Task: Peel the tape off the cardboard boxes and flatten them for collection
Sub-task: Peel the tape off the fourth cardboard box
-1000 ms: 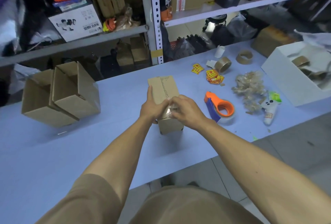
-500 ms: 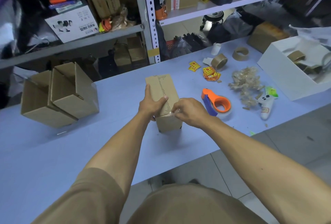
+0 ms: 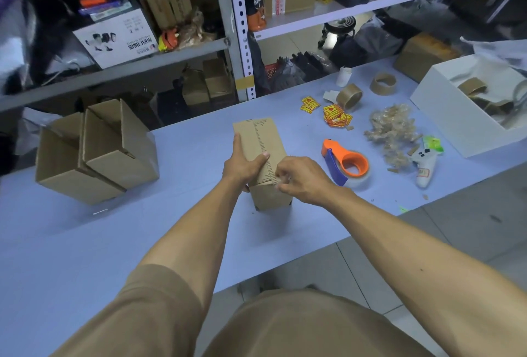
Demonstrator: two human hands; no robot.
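Observation:
A small brown cardboard box [image 3: 263,139] stands on the blue table [image 3: 85,242], straight in front of me. My left hand [image 3: 242,167] grips the box from its left side, thumb laid across the top face. My right hand [image 3: 299,178] is curled at the box's near top edge, its fingertips pinching the clear tape there. The tape itself is hard to make out between the fingers. Two open cardboard boxes [image 3: 97,151] lie side by side at the left of the table.
An orange and blue tape dispenser [image 3: 346,165] lies right of the box, beside a wad of peeled tape [image 3: 392,131] and a white game controller [image 3: 425,164]. Tape rolls [image 3: 349,95], yellow stickers [image 3: 332,114] and a white bin [image 3: 470,111] sit farther right. Cluttered metal shelves [image 3: 239,42] stand behind.
My right hand has shifted slightly right along the box's near top edge, still pinching at the tape. My left hand keeps its grip on the box.

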